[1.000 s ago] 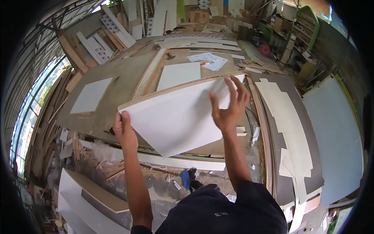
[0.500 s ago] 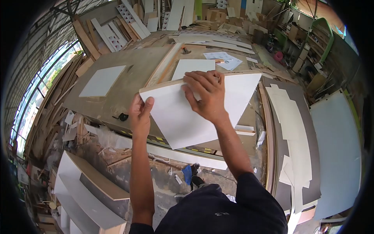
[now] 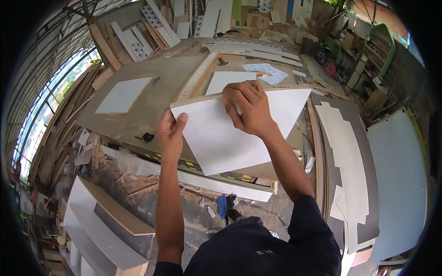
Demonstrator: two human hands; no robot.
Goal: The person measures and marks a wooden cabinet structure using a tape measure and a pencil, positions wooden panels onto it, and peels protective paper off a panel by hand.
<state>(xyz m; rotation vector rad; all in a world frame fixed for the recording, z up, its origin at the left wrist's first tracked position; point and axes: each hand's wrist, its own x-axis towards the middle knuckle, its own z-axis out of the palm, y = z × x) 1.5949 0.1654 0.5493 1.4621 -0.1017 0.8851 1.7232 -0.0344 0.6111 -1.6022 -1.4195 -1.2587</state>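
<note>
A white panel (image 3: pixel 230 142) with a bare brownish top edge is held up, tilted, over the worktable. My left hand (image 3: pixel 171 131) grips its left corner, thumb on the white face and fingers behind. My right hand (image 3: pixel 248 106) is bent over the top edge near the middle, its fingers curled against the edge; whether anything small is under them is hidden. Behind the held panel, another white panel (image 3: pixel 221 82) lies on the table, partly covered. A further white panel (image 3: pixel 123 95) lies flat at the left.
The brown worktable (image 3: pixel 161 73) bears a long strip (image 3: pixel 199 76), a hammer (image 3: pixel 223 61), printed sheets (image 3: pixel 275 73) and a small black object (image 3: pixel 148 137). White pieces (image 3: pixel 347 156) lie on a dark board at right. A white box-like unit (image 3: pixel 101 225) stands lower left, near floor scraps.
My right hand has moved left from the panel's right end to the middle of its top edge, and its fingers have curled. The panel and my left hand sit further right in view.
</note>
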